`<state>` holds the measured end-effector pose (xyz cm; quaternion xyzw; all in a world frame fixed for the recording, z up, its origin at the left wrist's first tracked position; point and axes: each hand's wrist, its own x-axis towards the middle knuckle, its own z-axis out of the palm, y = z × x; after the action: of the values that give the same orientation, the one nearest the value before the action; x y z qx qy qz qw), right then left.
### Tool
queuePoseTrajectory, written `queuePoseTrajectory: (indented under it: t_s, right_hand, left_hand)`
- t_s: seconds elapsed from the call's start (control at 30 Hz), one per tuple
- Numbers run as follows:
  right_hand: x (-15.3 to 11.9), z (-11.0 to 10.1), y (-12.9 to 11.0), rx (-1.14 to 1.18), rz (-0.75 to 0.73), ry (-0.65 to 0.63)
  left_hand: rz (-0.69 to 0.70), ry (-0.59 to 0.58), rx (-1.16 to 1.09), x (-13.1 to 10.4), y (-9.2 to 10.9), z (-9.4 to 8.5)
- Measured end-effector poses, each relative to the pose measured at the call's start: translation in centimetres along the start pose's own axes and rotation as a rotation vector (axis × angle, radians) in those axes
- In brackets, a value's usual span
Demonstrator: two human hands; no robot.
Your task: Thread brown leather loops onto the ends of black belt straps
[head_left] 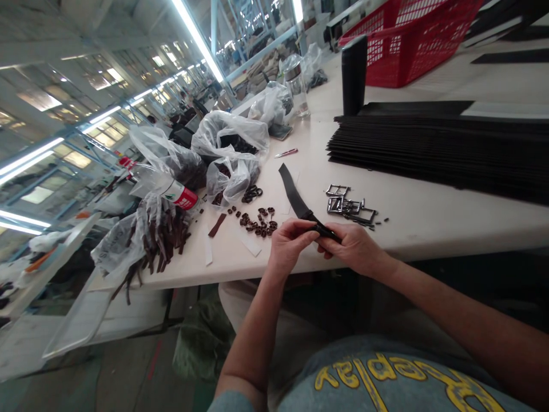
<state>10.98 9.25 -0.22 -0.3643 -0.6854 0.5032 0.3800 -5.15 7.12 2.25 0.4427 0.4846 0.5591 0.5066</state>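
Head view: both hands (321, 243) on black strap (295, 197)

A red basket (412, 40) sits at one o'clock, far back on the white surface (429, 212). A tall black tube (354, 74) stands just beside it. A big stack of flat black strips (441, 146) lies at two o'clock. Shiny metal buckles (349, 206) lie near the middle. Small dark loops (259, 220) are scattered at eleven o'clock. Clear plastic bags (231, 151) sit behind them. A bag of brown strips (146, 240) hangs over the edge at nine o'clock. A pink tool (286, 153) lies at twelve o'clock.
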Motion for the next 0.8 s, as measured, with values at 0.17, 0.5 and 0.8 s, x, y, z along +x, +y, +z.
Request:
queuePoseTrajectory:
  t_s: [0.17, 0.5, 0.8]
  right_hand:
    - [0.2, -0.7, -0.5, 0.151, 0.031, -0.035]
    - [0.4, -1.2, -1.0, 0.296, 0.163, -0.100]
    - [0.6, -1.6, -0.1, 0.282, 0.137, -0.178]
  left_hand:
    - [0.021, -0.026, 0.002, -0.3, -0.3, 0.0]
    - [-0.087, 0.013, -0.116, -0.7, -1.5, -0.3]
    - [-0.059, -0.060, -0.058, -0.6, -0.5, -1.0]
